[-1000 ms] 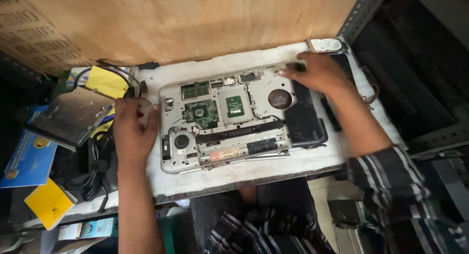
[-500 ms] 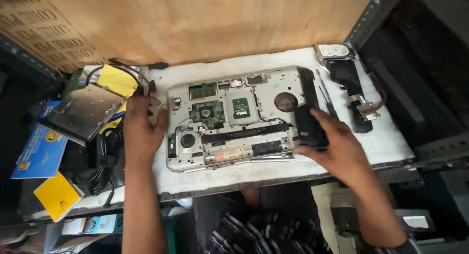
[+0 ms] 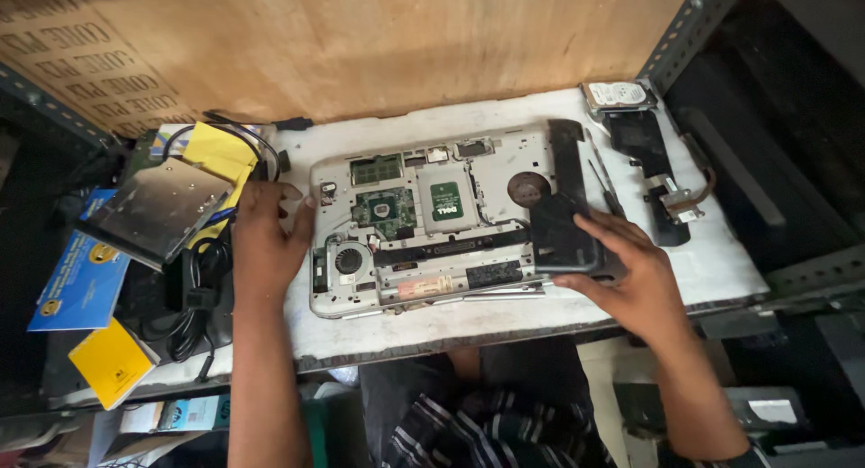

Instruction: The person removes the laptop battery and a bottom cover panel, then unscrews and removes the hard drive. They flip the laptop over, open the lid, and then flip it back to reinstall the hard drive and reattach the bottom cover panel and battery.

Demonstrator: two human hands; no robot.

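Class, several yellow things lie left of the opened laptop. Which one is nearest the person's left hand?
The yellow sheet tucked under the black cables, just above the left hand. The yellow booklet lies farther off, at the bench's front-left corner.

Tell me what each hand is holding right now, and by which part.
The right hand grips the black panel at its near right corner. The left hand holds nothing; it presses flat on the left edge of the opened laptop base.
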